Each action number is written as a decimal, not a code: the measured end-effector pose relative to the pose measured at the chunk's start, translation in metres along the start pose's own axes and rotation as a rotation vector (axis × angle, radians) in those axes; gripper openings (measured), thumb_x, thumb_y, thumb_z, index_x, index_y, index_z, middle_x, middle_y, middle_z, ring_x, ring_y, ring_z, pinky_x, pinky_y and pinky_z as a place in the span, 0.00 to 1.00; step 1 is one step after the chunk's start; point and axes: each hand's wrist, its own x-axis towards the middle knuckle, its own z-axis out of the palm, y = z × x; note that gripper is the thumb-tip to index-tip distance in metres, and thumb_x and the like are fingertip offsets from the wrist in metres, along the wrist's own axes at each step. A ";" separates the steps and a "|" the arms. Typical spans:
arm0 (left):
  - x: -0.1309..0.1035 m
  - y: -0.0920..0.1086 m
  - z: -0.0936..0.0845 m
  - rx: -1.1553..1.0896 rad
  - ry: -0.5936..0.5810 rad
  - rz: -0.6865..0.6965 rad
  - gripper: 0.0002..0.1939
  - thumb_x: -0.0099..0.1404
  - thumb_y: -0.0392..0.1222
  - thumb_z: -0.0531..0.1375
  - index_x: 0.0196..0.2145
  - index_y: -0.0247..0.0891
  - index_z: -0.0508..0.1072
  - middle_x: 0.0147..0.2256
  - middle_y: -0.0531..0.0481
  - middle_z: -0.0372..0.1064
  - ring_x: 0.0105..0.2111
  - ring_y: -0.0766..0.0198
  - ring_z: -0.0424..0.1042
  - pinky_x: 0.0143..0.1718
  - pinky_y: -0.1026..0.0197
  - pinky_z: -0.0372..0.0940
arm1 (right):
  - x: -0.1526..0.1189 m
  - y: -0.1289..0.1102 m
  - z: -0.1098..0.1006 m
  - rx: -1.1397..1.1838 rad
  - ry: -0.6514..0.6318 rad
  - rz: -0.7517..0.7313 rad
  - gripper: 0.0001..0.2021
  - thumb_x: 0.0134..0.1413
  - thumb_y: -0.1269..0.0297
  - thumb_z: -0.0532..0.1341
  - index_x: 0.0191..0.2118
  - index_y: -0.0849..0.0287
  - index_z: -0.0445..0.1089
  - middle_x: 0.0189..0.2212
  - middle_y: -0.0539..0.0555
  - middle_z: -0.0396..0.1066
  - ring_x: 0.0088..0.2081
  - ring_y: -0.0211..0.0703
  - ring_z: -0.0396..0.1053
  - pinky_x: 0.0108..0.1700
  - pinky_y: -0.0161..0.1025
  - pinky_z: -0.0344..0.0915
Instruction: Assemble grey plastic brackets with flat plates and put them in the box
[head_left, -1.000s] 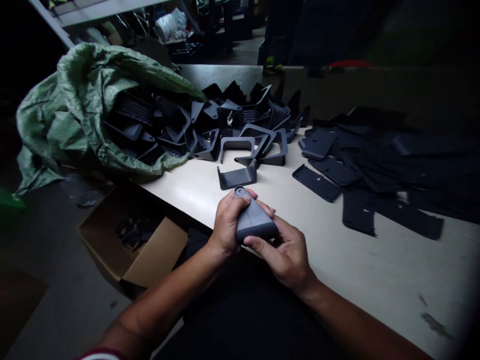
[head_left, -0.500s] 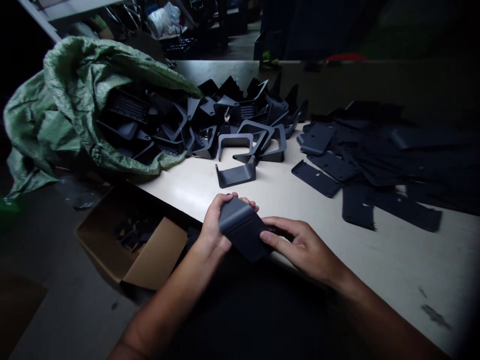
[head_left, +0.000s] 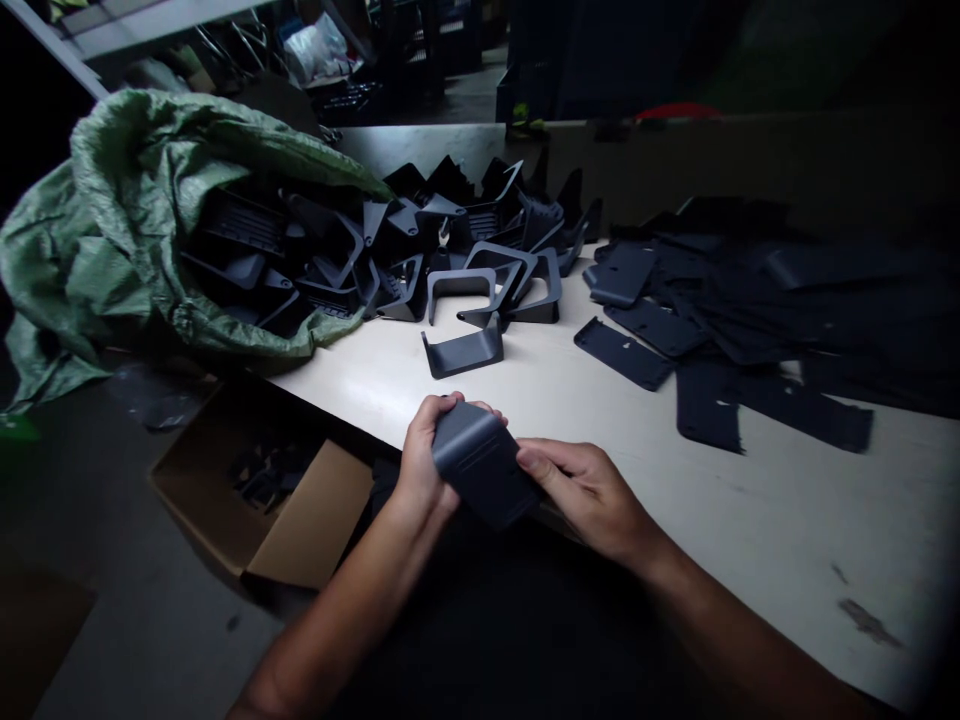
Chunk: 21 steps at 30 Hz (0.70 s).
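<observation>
A dark grey plastic housing (head_left: 484, 465) with a rounded edge is held just in front of the table edge. My left hand (head_left: 427, 450) wraps round its left end, thumb on top and fingertips showing at the far side. My right hand (head_left: 581, 485) grips its right edge, the thumb pressed on the face and the other fingers partly hidden beneath. Beyond my hands, a single U-shaped bracket (head_left: 465, 352) lies on the table. Behind it is a heap of similar black brackets (head_left: 461, 285).
A green woven sack (head_left: 142, 220) lies at the left with more brackets spilling from its mouth. Flat black plates (head_left: 626, 352) are piled on the right of the pale table (head_left: 780, 540). Below the table edge at left stands an open cardboard box (head_left: 304, 530) holding small dark parts.
My right thumb has moved slightly up along the housing's edge, and the right fingers have drawn closer together. The left hand keeps its grip. The whole view has shifted a little.
</observation>
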 end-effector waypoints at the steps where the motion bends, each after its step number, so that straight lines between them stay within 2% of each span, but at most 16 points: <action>1: -0.002 -0.001 0.002 0.013 0.026 0.035 0.08 0.58 0.43 0.63 0.32 0.39 0.68 0.26 0.51 0.74 0.31 0.58 0.78 0.39 0.57 0.73 | -0.001 0.003 0.001 -0.021 0.042 -0.031 0.18 0.72 0.52 0.60 0.53 0.55 0.82 0.40 0.54 0.82 0.41 0.49 0.77 0.44 0.42 0.71; 3: -0.005 -0.003 0.005 0.052 0.068 0.075 0.09 0.57 0.44 0.63 0.33 0.40 0.67 0.27 0.51 0.74 0.31 0.57 0.78 0.38 0.57 0.73 | -0.001 0.009 0.003 -0.033 0.084 -0.064 0.18 0.73 0.52 0.60 0.53 0.55 0.82 0.40 0.53 0.81 0.41 0.49 0.77 0.45 0.42 0.71; 6: -0.007 -0.005 0.005 0.117 0.068 0.107 0.10 0.58 0.45 0.63 0.35 0.41 0.66 0.27 0.51 0.75 0.32 0.57 0.78 0.37 0.57 0.72 | 0.000 0.012 0.000 0.017 0.033 -0.031 0.18 0.72 0.51 0.60 0.52 0.56 0.82 0.42 0.54 0.82 0.44 0.50 0.78 0.48 0.44 0.72; 11: -0.010 -0.005 0.003 0.244 -0.037 0.170 0.09 0.63 0.46 0.62 0.37 0.40 0.68 0.28 0.49 0.77 0.32 0.55 0.78 0.37 0.57 0.71 | -0.003 -0.002 -0.007 0.063 -0.030 0.044 0.20 0.70 0.48 0.62 0.54 0.56 0.81 0.44 0.56 0.81 0.47 0.52 0.78 0.52 0.46 0.72; 14: -0.016 -0.007 0.007 0.354 -0.098 0.219 0.08 0.65 0.45 0.62 0.39 0.40 0.69 0.28 0.48 0.79 0.31 0.56 0.78 0.36 0.58 0.70 | -0.008 -0.008 -0.007 0.088 -0.087 0.029 0.22 0.70 0.47 0.61 0.57 0.56 0.79 0.45 0.57 0.80 0.47 0.53 0.76 0.52 0.47 0.72; 18: -0.022 -0.012 0.013 0.431 -0.055 0.304 0.09 0.64 0.46 0.63 0.39 0.41 0.69 0.29 0.49 0.80 0.29 0.57 0.78 0.35 0.59 0.69 | -0.008 -0.002 -0.006 0.143 -0.076 -0.032 0.23 0.71 0.46 0.59 0.57 0.58 0.79 0.46 0.59 0.79 0.49 0.55 0.74 0.59 0.52 0.68; 21: -0.023 -0.015 0.016 0.485 -0.033 0.311 0.09 0.65 0.46 0.63 0.38 0.41 0.69 0.29 0.49 0.81 0.28 0.57 0.77 0.33 0.59 0.69 | -0.006 0.005 -0.008 0.179 -0.082 -0.019 0.23 0.71 0.45 0.59 0.54 0.58 0.80 0.44 0.58 0.78 0.47 0.54 0.73 0.59 0.52 0.68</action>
